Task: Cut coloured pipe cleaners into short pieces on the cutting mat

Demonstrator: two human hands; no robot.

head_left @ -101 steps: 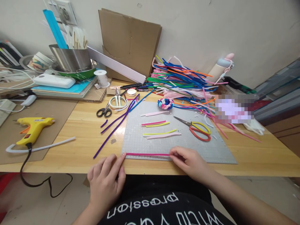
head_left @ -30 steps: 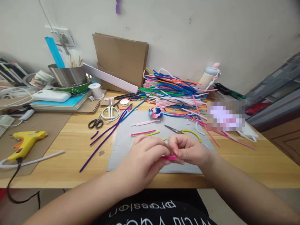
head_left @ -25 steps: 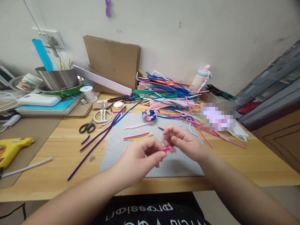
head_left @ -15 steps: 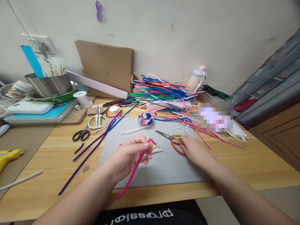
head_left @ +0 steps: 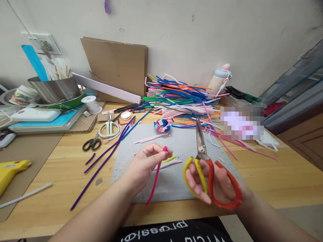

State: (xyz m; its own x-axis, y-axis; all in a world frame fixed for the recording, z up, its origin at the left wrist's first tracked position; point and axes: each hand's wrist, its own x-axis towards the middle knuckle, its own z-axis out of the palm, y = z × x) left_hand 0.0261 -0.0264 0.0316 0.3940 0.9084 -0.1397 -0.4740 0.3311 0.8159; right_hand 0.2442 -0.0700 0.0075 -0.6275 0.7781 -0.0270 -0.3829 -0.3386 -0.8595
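Magenta pipe cleaner [head_left: 154, 181]: over the mat [head_left: 174, 188], pinched near its top by the left hand [head_left: 144, 164], presumably leaving its tail free. Right hand [head_left: 223, 184]: fingers threaded through the scissors' [head_left: 201, 150] handles, apparently for control.

The left hand [head_left: 147, 161] pinches a magenta stem [head_left: 155, 178], the right hand [head_left: 223, 183] scissors [head_left: 201, 149].

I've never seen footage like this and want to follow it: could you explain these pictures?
There is no machine here, just a person's two bare hands. The left hand pinches a magenta stem; the right hand has a grip on scissors with yellow and red handles. One camera worn on the head, looking forward and down, takes every picture. On the wooden table lie a grey mat, a multicoloured ring and a heap of colourful stems.
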